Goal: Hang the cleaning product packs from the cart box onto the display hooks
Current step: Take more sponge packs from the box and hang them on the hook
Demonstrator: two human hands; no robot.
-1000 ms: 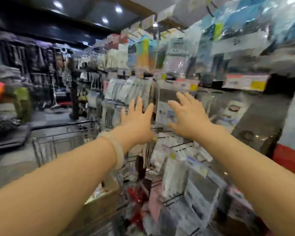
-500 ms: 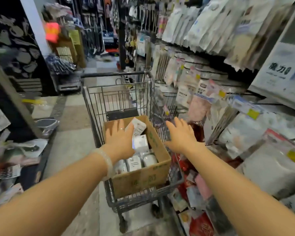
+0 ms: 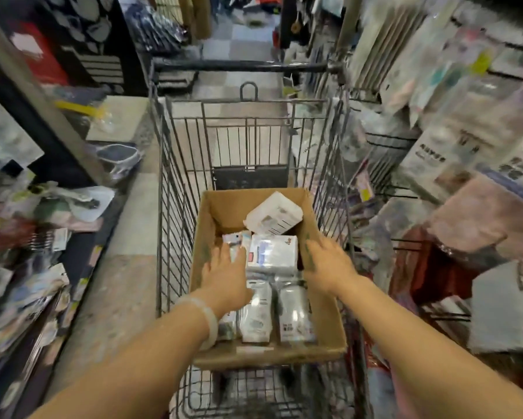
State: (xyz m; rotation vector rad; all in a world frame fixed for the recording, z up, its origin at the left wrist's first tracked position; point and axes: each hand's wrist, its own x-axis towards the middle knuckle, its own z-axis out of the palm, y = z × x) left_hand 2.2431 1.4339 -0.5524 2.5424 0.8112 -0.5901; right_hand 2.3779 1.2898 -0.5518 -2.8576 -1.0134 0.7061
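A brown cardboard box (image 3: 326,325) sits in the wire cart (image 3: 175,207) and holds several white cleaning product packs. One white pack (image 3: 273,217) lies tilted at the box's far end, another pack (image 3: 273,255) lies in the middle, and two clear-wrapped packs (image 3: 295,313) lie near me. My left hand (image 3: 225,276) reaches into the box on the left of the middle pack, fingers spread, holding nothing. My right hand (image 3: 329,264) is on that pack's right side, fingers apart, empty. The display hooks (image 3: 387,140) with hanging packs are on the right.
Hanging plastic packs (image 3: 453,86) crowd the rack on the right, close to the cart's side. A low shelf (image 3: 27,237) with mixed goods runs along the left. A tiled aisle floor (image 3: 127,237) lies between that shelf and the cart. The cart's handle bar (image 3: 239,66) is at the far end.
My view swung from the display rack down to the cart. Both hands left the hanging packs and dropped into the box, now flanking the middle white pack.
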